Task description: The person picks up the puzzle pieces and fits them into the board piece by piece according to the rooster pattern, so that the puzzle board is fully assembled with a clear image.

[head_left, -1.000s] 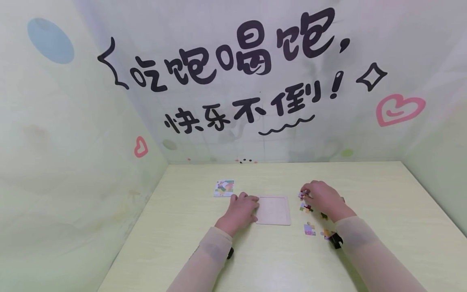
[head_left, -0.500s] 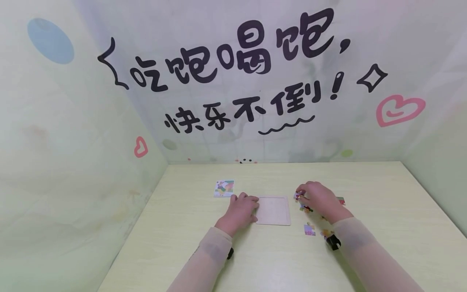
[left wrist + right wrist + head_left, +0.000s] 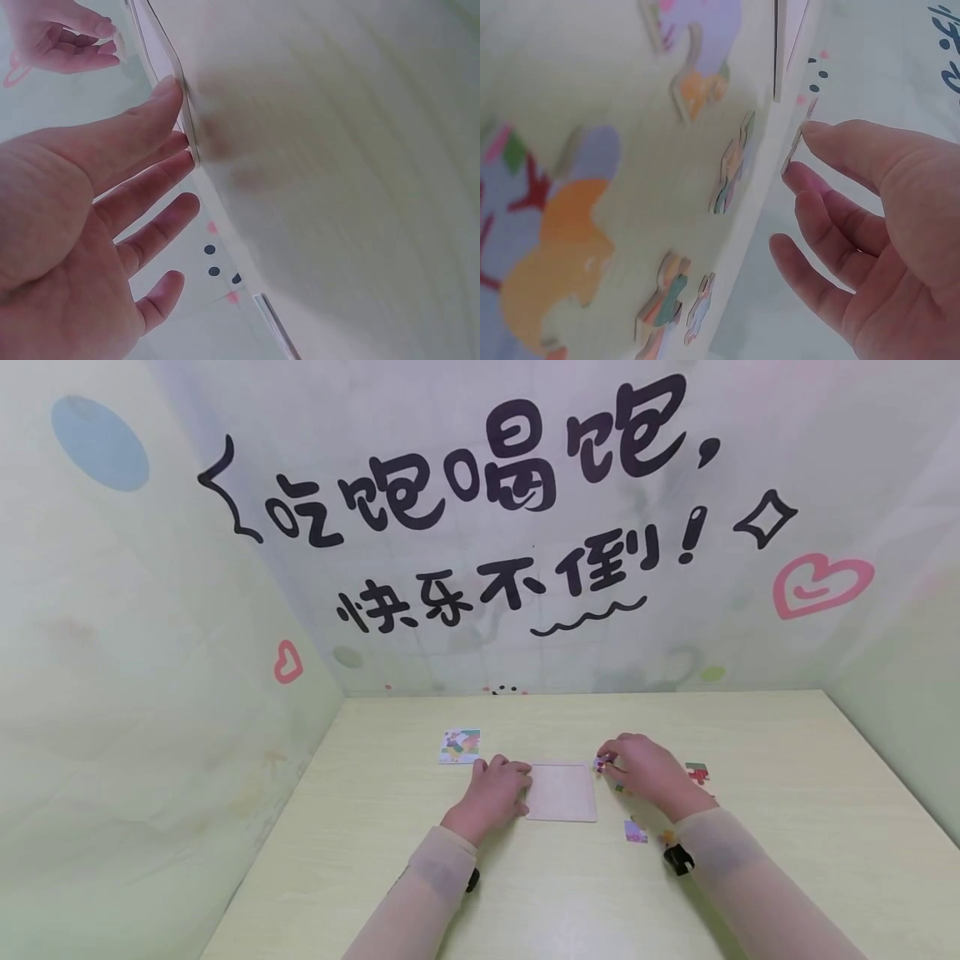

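A square puzzle tray [image 3: 562, 795] with a thin raised rim lies flat on the table. My left hand [image 3: 487, 800] grips its left edge, thumb at the near corner and index finger at the far one. In the left wrist view the thumb presses the tray's edge [image 3: 187, 112], while the last two fingers stay off it. Just beyond the tray's right side, my right hand [image 3: 648, 772] pinches a small jigsaw piece [image 3: 601, 765] between thumb and index finger. The right wrist view shows that piece [image 3: 796, 148] edge-on, its picture mostly turned away.
Several loose jigsaw pieces lie right of the tray, among them a lilac one [image 3: 636, 832] and a red and green one [image 3: 697, 772]. Some are partly under the right hand. A square picture card [image 3: 460, 747] lies at the back left. A printed wall [image 3: 525, 660] closes off the back.
My right hand has moved left toward the tray with the jigsaw piece, uncovering the red and green piece behind it. The left hand and tray have stayed in place.
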